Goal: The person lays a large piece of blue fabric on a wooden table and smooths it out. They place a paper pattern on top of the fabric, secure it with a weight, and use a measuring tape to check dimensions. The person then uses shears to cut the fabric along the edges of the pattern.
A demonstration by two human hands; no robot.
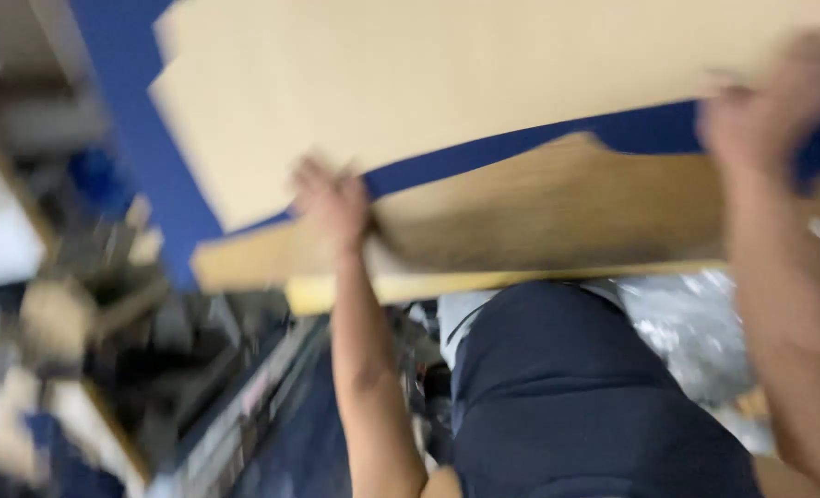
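Across the upper half of the frame, the big flattened cardboard box (447, 101) was up in both hands, blue surface (142, 157) behind it. The left hand (332, 198) sat at the lower edge near the centre, fingers wrapped onto the board; the right hand (765, 106) gripped the edge at upper right, fingers curled over it. Everything was blurred, so the exact pinch was hard to read. It looked light but wide and floppy, likely to bow, so a spread grip on the fold lines seemed wisest. Cluttered shelving (87, 304) filled the lower left.
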